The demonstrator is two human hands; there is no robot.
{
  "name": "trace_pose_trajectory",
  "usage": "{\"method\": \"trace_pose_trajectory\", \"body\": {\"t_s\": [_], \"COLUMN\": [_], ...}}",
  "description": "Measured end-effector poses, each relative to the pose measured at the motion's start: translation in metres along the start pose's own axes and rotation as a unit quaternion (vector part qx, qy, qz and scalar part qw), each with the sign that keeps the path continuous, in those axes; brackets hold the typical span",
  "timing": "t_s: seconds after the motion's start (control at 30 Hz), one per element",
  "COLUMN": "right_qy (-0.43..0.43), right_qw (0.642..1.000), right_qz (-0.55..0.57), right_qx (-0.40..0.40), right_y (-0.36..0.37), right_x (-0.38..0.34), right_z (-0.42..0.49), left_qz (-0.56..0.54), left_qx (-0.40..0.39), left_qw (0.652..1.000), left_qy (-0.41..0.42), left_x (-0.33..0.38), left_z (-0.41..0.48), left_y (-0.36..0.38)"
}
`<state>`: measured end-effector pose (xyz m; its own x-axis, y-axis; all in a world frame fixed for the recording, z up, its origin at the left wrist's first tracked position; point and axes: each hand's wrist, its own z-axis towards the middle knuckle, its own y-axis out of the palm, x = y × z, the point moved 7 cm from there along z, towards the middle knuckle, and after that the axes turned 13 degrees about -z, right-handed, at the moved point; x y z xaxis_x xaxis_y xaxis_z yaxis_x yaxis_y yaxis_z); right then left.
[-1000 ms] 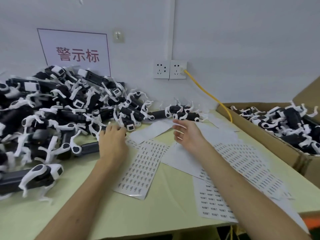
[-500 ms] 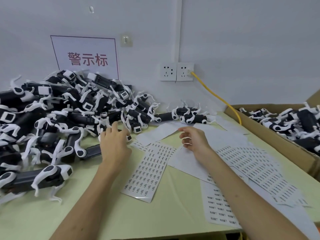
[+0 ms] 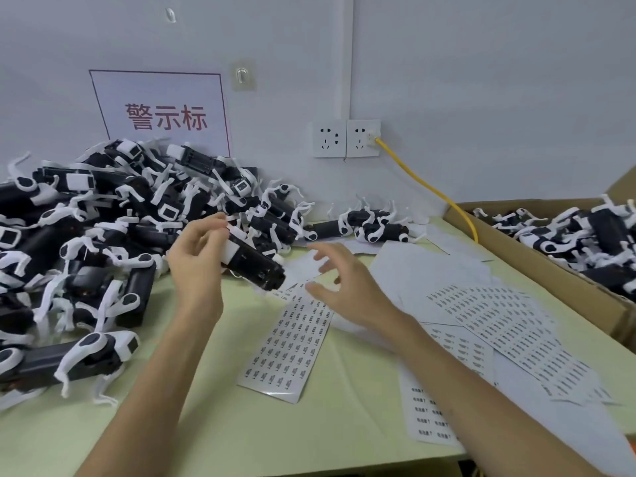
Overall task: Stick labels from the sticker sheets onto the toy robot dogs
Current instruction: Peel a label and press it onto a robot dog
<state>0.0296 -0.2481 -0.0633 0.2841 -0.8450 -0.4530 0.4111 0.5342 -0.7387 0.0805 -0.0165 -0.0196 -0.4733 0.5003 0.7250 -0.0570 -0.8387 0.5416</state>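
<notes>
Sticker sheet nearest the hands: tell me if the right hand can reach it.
Probably yes. The right hand hangs open over the sticker sheet with nothing between; the left hand holds the toy dog off to the side.

The dogs (image 3: 103, 235) in the heap are black-bodied, with white legs and white face panels framed in black. The raised dog (image 3: 253, 261) is black with a white block at one end. The bench (image 3: 206, 425) is pale yellow-green. The sheets (image 3: 292, 342) are white, patterned with tight rows of small black-printed labels; the front sheet (image 3: 430, 418) carries larger black characters, more widely spaced. The sign (image 3: 161, 111) is white with a thin dark-red border and red characters. Sockets (image 3: 346, 138) white, cable (image 3: 426, 187) yellow, box (image 3: 550, 273) brown cardboard — more black-and-white dogs inside. The wall (image 3: 481, 80) is pale grey-white.
</notes>
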Motion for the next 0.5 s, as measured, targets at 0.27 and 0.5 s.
{"method": "trace_pose_trajectory", "body": {"t_s": [0.27, 0.5], "right_qy": [-0.047, -0.053], "right_qw": [0.997, 0.994], "right_qz": [-0.045, -0.071], "right_qx": [0.030, 0.071], "right_y": [-0.003, -0.014], "right_x": [-0.024, -0.022], "right_z": [-0.006, -0.009], "left_qz": [-0.174, -0.215], "left_qx": [0.012, -0.036], "left_qw": [0.941, 0.904], "left_qy": [-0.289, -0.366], "left_x": [-0.057, -0.073], "left_z": [-0.013, -0.024], "left_y": [0.002, 0.016]}}
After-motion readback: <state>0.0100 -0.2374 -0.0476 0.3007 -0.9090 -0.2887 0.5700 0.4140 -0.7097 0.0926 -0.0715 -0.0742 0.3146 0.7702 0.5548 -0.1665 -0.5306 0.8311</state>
